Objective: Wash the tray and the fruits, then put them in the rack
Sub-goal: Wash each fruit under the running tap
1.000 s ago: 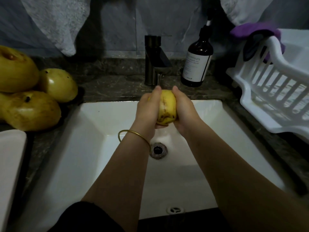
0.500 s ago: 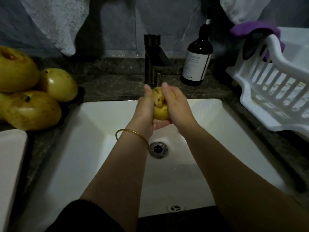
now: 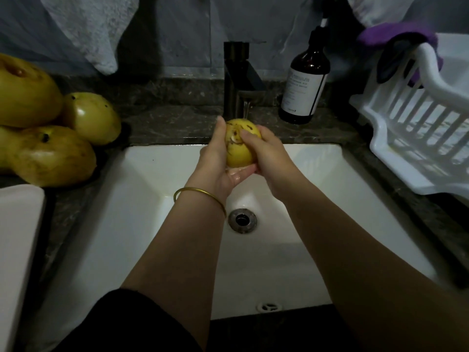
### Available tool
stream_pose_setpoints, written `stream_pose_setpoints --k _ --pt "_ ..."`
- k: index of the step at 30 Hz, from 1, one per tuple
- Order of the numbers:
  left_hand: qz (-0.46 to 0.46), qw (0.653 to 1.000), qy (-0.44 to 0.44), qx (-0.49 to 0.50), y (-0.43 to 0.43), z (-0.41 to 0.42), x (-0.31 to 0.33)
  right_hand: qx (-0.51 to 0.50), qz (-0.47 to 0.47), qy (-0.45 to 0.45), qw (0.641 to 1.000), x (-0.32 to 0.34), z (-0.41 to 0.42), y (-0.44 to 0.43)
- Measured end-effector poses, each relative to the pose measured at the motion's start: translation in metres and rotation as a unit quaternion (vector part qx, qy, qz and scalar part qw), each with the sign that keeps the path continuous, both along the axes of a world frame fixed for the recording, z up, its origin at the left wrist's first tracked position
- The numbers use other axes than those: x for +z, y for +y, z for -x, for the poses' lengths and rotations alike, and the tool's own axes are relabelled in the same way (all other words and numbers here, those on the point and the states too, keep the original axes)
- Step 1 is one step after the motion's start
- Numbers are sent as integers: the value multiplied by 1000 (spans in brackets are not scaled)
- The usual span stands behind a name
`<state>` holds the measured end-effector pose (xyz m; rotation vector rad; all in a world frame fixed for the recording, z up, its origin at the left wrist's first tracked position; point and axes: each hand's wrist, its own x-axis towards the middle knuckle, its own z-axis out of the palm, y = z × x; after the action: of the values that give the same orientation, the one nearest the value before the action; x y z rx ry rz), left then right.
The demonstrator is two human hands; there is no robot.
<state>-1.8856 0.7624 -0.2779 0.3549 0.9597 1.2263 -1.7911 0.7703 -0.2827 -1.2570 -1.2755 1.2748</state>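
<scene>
A: Fruit (image 3: 239,148), where?
B: Above the sink (image 3: 152,179), under the tap (image 3: 236,80). The left hand (image 3: 215,161) cups it from below, fingers curled; the right hand (image 3: 270,153) grips its right side.
A: Others?
B: 3 fruits (image 3: 50,156) on the desk (image 3: 177,123), left; rack (image 3: 380,151) right.

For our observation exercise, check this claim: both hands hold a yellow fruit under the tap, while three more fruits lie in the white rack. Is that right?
Not quite. The head view shows the three other fruits lying on the counter left of the sink, not in the white rack. The rest holds: the left hand and right hand hold the yellow fruit under the tap.
</scene>
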Motion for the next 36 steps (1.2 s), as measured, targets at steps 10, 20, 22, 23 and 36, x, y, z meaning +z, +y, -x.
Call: stream_pose_setpoints --k 10,20,22,23,36 --pt "-40 999 -16 -13 6 -4 -5 -26 36 98 994 3 -10 2" --pt "-49 999 2 0 6 -1 -5 -17 40 76 996 4 -6 4" --pt "-44 999 5 6 5 -2 -4 -11 36 77 996 3 -6 4" --pt "-42 999 6 7 5 -1 -4 -8 34 77 996 2 -5 3" --pt "-32 999 11 17 1 -4 0 -6 25 86 996 4 -6 1"
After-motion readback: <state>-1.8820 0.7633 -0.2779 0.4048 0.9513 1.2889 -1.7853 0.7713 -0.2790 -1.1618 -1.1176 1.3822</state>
